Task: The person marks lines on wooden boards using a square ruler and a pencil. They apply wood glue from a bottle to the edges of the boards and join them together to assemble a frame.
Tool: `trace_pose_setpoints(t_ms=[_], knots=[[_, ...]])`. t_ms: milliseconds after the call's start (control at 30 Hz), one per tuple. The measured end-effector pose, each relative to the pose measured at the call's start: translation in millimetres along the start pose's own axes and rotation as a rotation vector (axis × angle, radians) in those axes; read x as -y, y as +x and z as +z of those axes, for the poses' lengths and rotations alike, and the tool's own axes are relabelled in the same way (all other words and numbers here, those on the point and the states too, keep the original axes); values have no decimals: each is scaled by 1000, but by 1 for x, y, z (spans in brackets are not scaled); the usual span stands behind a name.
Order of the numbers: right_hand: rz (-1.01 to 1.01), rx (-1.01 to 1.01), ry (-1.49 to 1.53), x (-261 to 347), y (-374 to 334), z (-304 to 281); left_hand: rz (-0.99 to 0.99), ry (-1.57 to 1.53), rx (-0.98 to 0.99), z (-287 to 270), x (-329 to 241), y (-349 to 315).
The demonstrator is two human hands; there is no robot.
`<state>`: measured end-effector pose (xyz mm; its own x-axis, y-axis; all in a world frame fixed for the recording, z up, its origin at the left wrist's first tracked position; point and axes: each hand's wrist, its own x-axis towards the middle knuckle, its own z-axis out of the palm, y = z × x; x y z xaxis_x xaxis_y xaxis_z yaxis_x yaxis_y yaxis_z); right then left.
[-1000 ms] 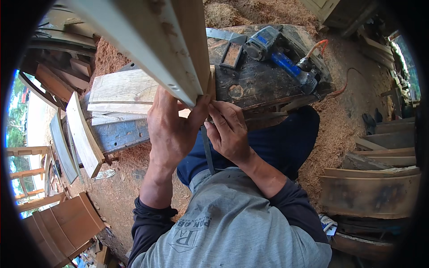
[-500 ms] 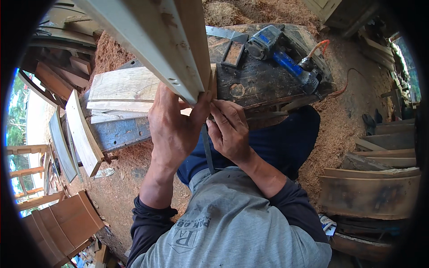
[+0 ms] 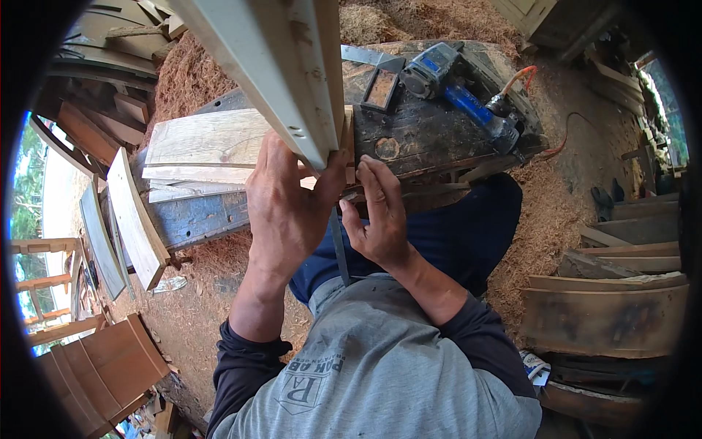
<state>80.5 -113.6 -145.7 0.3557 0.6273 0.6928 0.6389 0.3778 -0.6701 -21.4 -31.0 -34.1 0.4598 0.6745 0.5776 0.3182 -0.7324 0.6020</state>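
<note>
A long pale wooden beam (image 3: 281, 80) with a stepped edge rises toward me from the workbench. Around its lower end my left hand (image 3: 287, 201) is closed, thumb on the right side. My right hand (image 3: 380, 219) is just to the right, thumb and fingers spread apart, fingertips close to the beam's foot and the bench edge. From between the hands a thin grey strip (image 3: 338, 245) runs down toward my waist; its upper end is hidden. Left of the beam, pale boards (image 3: 205, 143) lie on the bench.
On the dark workbench (image 3: 431, 139) lie a blue and grey air nailer (image 3: 464, 95) with an orange hose fitting and a small dark-framed rectangular piece (image 3: 382, 86). Curved boards (image 3: 135, 219) lean at the left. Stacked wood (image 3: 607, 314) stands at right; sawdust (image 3: 556, 212) covers the floor.
My right hand's fingers have opened and lifted away from the beam's foot. The beam's upper part has shifted slightly to the right; my left hand keeps its hold.
</note>
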Motion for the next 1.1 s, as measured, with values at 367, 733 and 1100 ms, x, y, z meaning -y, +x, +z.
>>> trace_pose_setpoints(t_ms=[367, 733, 1100], knots=[[-54, 105, -80, -2, 1, 0, -10, 27, -3, -1, 2, -1], [-60, 93, -111, 0, 3, 0, -13, -32, -21, 0, 2, -1], [-26, 82, -72, 2, 3, 2, -26, -11, 5, -2, 1, 0]])
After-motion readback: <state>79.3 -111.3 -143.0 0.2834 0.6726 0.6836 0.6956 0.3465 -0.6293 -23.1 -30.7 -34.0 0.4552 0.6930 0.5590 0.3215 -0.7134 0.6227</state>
